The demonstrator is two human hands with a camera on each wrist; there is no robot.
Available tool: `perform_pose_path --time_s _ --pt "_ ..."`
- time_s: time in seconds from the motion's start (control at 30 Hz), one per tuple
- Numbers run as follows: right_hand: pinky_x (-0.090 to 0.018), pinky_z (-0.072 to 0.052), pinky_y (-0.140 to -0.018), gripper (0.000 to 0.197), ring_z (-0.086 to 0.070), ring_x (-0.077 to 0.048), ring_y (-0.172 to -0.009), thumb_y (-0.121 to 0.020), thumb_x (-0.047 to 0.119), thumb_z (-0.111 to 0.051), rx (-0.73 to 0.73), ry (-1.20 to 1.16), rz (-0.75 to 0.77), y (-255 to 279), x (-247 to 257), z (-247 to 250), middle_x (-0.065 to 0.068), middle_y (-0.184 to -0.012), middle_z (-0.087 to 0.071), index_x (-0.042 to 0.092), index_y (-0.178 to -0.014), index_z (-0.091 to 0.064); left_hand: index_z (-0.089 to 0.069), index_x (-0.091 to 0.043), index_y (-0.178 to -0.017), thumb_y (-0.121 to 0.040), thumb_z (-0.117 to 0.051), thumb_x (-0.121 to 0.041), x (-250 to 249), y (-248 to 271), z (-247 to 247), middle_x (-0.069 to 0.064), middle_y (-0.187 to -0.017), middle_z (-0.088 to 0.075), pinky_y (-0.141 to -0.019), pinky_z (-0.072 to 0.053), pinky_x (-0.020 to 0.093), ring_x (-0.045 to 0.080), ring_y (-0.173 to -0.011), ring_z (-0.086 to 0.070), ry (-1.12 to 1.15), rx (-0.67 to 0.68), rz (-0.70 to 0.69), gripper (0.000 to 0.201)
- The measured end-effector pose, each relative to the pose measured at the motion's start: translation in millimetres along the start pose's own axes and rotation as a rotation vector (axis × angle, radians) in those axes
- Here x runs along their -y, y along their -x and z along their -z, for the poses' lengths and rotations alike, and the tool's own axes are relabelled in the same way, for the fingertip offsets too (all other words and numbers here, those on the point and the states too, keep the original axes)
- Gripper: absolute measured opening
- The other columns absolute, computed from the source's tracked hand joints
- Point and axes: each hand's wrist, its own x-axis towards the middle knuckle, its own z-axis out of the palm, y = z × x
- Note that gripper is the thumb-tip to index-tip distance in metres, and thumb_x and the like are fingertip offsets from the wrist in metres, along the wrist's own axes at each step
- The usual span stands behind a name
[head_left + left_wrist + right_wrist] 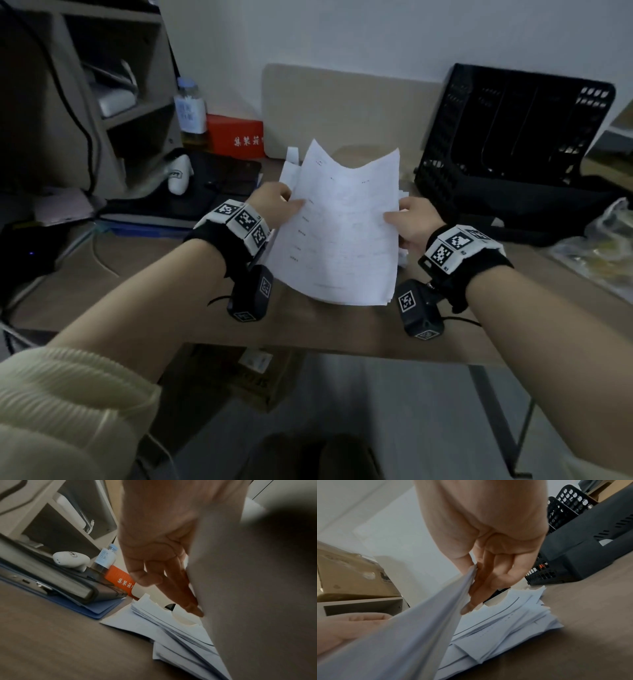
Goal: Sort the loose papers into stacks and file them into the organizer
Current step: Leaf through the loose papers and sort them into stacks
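I hold a thin stack of white printed sheets above the desk, tilted toward me with its top edge sagging. My left hand pinches the stack's left edge, thumb on top. My right hand pinches the right edge, thumb above and fingers underneath. More loose papers lie in a messy pile on the desk beneath the held stack, also seen in the left wrist view as fanned sheets. The black mesh organizer with upright slots stands at the back right.
A black bag lies in front of the organizer. At left sit a dark notebook on a blue folder, a red box, a bottle, a white gadget and a shelf unit. A plastic bag lies far right.
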Motion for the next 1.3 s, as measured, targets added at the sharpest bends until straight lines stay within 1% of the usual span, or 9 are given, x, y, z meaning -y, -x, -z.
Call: perform_pose_path --time_s 0.13,0.27,0.47,0.67,0.77,0.93,1.03,1.13,1.3 --pt "-0.048 -0.057 -0.081 0.015 -0.067 -0.033 -0.095 -0.09 0.007 -0.05 -0.002 -0.084 0.0 1 3 -1 -0.016 -0.106 -0.068 0.007 -0.099 -0.063 -0.06 -0.002 -0.115 -0.094 -0.059 -0.033 -2 2 0 0.011 -0.116 -0.063 -0.086 -0.048 0.034 0.028 -0.107 -0.06 0.006 0.042 0.008 0.038" --pt "-0.05 -0.056 -0.083 0.011 -0.068 -0.032 -0.094 -0.089 0.01 -0.054 -0.013 -0.146 0.015 -15 -1 -6 -0.012 -0.104 -0.069 0.018 -0.088 -0.061 -0.053 -0.007 -0.129 -0.093 -0.059 -0.031 4 -8 -8 0.011 -0.127 -0.059 -0.094 -0.048 0.037 0.028 -0.114 -0.057 0.012 0.042 0.032 0.044" --pt "-0.049 -0.055 -0.086 0.011 -0.068 -0.029 -0.096 -0.091 0.013 -0.054 -0.019 -0.173 0.033 -60 -11 -13 -0.01 -0.11 -0.068 0.017 -0.102 -0.058 -0.048 -0.003 -0.127 -0.096 -0.055 -0.027 7 -49 -22 0.01 -0.127 -0.056 -0.081 -0.04 0.03 0.028 -0.116 -0.055 0.052 0.015 0.083 0.04" --pt "-0.044 -0.06 -0.071 0.033 -0.068 -0.025 -0.088 -0.093 0.016 -0.048 0.095 -0.043 0.023 -104 -10 -28 -0.005 -0.102 -0.067 0.029 -0.123 -0.048 -0.049 -0.008 -0.123 -0.089 -0.06 -0.035 5 -95 -34 0.013 -0.131 -0.054 -0.101 -0.045 0.041 0.03 -0.119 -0.052 0.094 0.097 0.093 0.045" --pt "-0.046 -0.06 -0.07 0.039 -0.068 -0.028 -0.091 -0.092 0.016 -0.048 0.127 0.048 0.042 -114 -3 -30 -0.009 -0.107 -0.067 0.031 -0.128 -0.047 -0.049 -0.005 -0.125 -0.094 -0.056 -0.027 6 -107 -35 0.01 -0.127 -0.055 -0.101 -0.044 0.04 0.03 -0.118 -0.053 0.086 0.109 0.091 0.039" --pt "-0.028 -0.056 -0.053 0.051 -0.067 -0.019 -0.081 -0.09 0.002 -0.048 0.192 -0.023 0.003 -113 12 -24 -0.009 -0.112 -0.066 0.024 -0.136 -0.043 -0.051 -0.004 -0.126 -0.093 -0.056 -0.025 1 -108 -21 0.011 -0.126 -0.058 -0.099 -0.047 0.041 0.029 -0.114 -0.057 0.11 0.115 0.102 0.039" --pt "-0.023 -0.052 -0.045 0.045 -0.065 -0.014 -0.074 -0.091 -0.002 -0.045 0.193 -0.056 0.006 -108 24 -17 -0.009 -0.107 -0.067 0.022 -0.129 -0.047 -0.055 -0.005 -0.115 -0.095 -0.055 -0.02 -8 -107 -10 0.006 -0.108 -0.057 -0.086 -0.046 0.031 0.023 -0.103 -0.055 0.112 0.103 0.088 0.025" --pt "-0.025 -0.053 -0.05 0.036 -0.065 -0.018 -0.077 -0.09 -0.005 -0.043 0.143 -0.056 0.047 -105 35 -13 -0.006 -0.107 -0.064 0.018 -0.118 -0.051 -0.051 -0.014 -0.082 -0.095 -0.053 -0.016 -15 -107 -2 -0.002 -0.084 -0.052 -0.076 -0.041 0.027 0.019 -0.094 -0.051 0.123 0.074 0.074 0.013" --pt "-0.027 -0.053 -0.054 0.04 -0.064 -0.019 -0.082 -0.091 -0.005 -0.039 0.099 -0.078 0.082 -102 45 -11 -0.002 -0.104 -0.063 0.012 -0.122 -0.055 -0.051 -0.003 -0.129 -0.091 -0.057 -0.026 -15 -111 4 0.007 -0.123 -0.06 -0.091 -0.049 0.036 0.024 -0.109 -0.059 0.173 0.107 0.042 0.045"
